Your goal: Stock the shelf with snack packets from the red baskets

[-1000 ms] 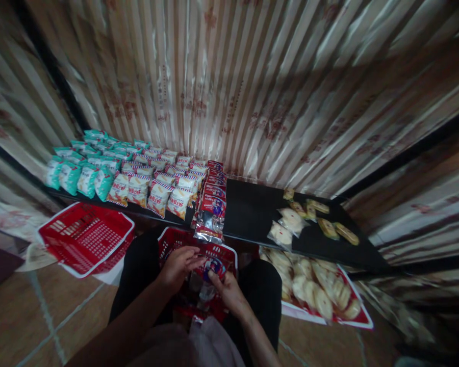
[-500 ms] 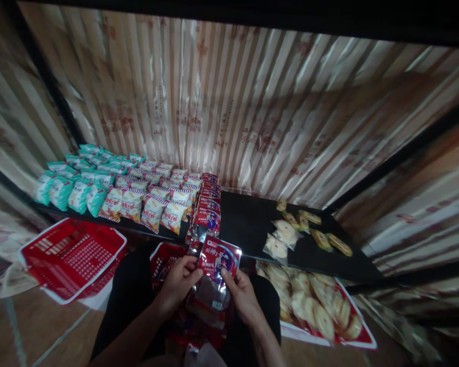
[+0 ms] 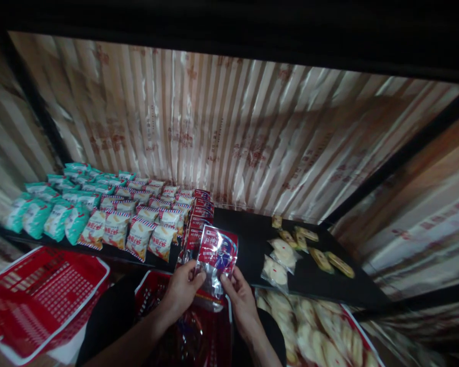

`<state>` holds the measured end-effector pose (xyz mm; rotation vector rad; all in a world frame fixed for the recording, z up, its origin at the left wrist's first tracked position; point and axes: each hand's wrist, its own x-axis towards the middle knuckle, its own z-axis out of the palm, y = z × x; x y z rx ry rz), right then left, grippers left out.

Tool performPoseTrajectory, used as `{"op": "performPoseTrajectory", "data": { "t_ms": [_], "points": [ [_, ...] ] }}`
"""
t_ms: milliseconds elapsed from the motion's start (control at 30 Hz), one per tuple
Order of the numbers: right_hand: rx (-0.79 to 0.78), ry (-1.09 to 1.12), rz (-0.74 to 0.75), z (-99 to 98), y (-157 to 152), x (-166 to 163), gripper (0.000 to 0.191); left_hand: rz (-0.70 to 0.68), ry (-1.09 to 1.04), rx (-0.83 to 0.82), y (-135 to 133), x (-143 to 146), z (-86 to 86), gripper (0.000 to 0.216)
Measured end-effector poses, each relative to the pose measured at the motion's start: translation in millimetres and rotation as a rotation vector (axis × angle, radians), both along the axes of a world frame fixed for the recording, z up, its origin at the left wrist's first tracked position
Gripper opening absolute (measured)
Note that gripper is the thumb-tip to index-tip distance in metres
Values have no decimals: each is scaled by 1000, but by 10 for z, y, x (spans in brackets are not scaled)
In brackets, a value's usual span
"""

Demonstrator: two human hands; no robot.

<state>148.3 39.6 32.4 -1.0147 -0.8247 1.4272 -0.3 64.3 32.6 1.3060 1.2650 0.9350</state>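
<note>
"Red, glossy, right in the middle: where does that red packet sit?"

"Between the two hands, held up at the front edge of the black shelf. Its long axis points away from the body, printed end farthest, shiny end down by the wrists."

"And the fingers?"

"The left hand pinches the left edge, thumb on top. The right hand grips the lower right side, thumb on the face too. Neither gap is wide, only the packet's thickness. Whether a second one lies behind it, I can't tell."

"Which hand is nearer the row of red packets?"

"The left. The row runs back from just beyond the packet's upper left, towards the curtain. The held one covers part of the row's front end, so touching or apart, I can't say."

"What flanks it?"

"White snack bags close on the left, teal bags past them. On the right, bare black surface, then flat round packs and slim yellow packs, well apart."

"Below?"

"A red basket between the knees, dark inside. Another basket stands to the left. The room is dim, and a dark beam crosses overhead."
</note>
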Motion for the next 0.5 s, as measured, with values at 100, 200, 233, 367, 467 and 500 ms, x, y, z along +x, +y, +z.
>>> {"op": "performPoseTrajectory", "data": {
  "t_ms": [100, 200, 233, 367, 467, 500],
  "points": [
    [2, -34, -47, -38, 175, 12, 55, 0, 78, 29, 275, 53, 107, 18],
    [10, -60, -119, -88, 454, 52, 72, -8, 150, 50, 574, 113, 195, 17],
    [20, -84, -144, -101, 569, 69, 75, -10, 166, 56, 681, 136, 216, 17],
    [82, -191, -201, -116, 1086, 128, 75, 15, 241, 75, 1142, 240, 281, 16],
    [89, -232, -202, -91, 1494, 159, 82, 58, 296, 102, 1473, 319, 340, 21],
    [88, -258, -212, -79, 1627, 167, 83, 71, 310, 114, 1571, 345, 361, 24]
  ]
}}
